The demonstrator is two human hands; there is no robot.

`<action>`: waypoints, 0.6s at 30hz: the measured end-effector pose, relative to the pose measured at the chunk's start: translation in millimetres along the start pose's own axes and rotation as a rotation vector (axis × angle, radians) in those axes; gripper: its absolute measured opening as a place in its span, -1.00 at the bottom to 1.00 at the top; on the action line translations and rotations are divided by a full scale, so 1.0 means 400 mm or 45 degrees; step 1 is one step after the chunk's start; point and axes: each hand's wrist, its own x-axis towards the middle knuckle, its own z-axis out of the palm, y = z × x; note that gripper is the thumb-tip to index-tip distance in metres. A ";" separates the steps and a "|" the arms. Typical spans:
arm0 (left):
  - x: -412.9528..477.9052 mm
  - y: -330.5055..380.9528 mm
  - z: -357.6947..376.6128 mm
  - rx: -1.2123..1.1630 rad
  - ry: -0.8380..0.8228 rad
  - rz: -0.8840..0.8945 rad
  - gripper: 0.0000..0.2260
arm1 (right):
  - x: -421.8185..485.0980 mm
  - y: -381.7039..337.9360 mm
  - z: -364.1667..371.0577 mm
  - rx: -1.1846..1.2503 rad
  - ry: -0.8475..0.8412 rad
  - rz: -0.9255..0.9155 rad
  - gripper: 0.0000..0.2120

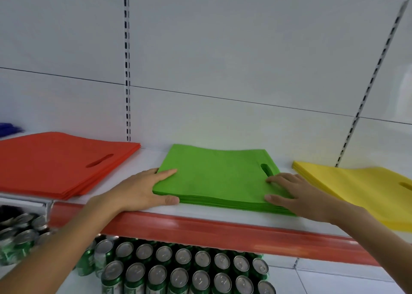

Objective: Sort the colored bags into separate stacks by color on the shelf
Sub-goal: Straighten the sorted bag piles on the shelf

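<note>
the left grip (142, 191) lies with straight fingers against the left edge of the green stack (218, 178), index on top and thumb along the front corner; it clasps nothing. the right grip (296, 195) rests flat and spread on the stack's right end, fingertips just beside the handle slot (266, 169). the green stack lies between the two grips on the shelf (147, 157). left of the left grip, apart from it, lies a red stack (55, 162). just right of the right grip lies a yellow stack (356, 186). below both grips, under the shelf's red strip (200, 229), stand rows of cans (178, 271).
</note>
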 end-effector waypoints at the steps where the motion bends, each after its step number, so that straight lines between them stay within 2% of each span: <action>1: -0.001 0.002 -0.004 0.001 0.035 -0.005 0.06 | 0.005 0.000 -0.003 -0.015 0.020 0.006 0.28; 6: -0.048 0.008 -0.035 -0.060 0.360 0.083 0.10 | 0.047 0.000 -0.036 0.023 0.112 0.027 0.19; 9: -0.103 -0.002 -0.051 -0.118 0.466 0.123 0.07 | 0.045 -0.037 -0.044 0.004 0.264 0.083 0.11; 12: -0.135 -0.043 -0.085 -0.180 0.611 0.148 -0.06 | 0.059 -0.137 -0.043 -0.022 0.419 -0.007 -0.07; 16: -0.165 -0.113 -0.152 -0.272 0.647 0.139 -0.32 | 0.087 -0.294 -0.038 0.022 0.421 -0.173 0.15; 18: -0.180 -0.175 -0.193 -0.261 0.649 0.126 -0.44 | 0.097 -0.377 -0.026 0.042 0.370 -0.220 0.00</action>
